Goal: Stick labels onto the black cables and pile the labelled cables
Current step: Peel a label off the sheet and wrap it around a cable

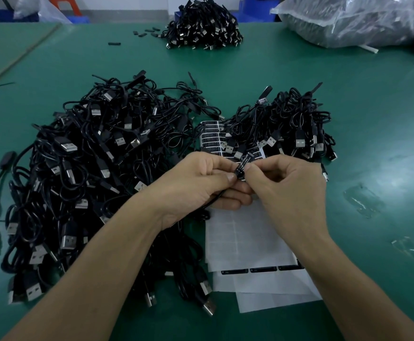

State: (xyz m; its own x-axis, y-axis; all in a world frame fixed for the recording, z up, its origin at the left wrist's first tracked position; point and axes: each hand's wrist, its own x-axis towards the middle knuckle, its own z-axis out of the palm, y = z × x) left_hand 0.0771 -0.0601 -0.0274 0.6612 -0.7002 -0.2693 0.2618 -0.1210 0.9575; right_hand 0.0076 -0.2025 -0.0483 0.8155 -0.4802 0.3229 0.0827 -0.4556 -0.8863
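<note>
My left hand [201, 183] grips a black cable [213, 200] whose small controller end sticks up between both hands. My right hand [284, 183] pinches a black label [244, 161] with white print against that end. Under the hands lies a white label sheet [245, 242], mostly peeled, with black labels still on its far part [211, 139]. A big heap of black USB cables [90, 168] spreads to the left. A smaller pile of black cables [294, 121] lies to the right of the sheet's far end.
The green table [373, 119] also carries another cable heap [203, 23] at the far middle, clear plastic bags [353, 18] at the far right and a few loose black bits [147, 32] near the far heap. More white backing sheets [270, 296] lie near me.
</note>
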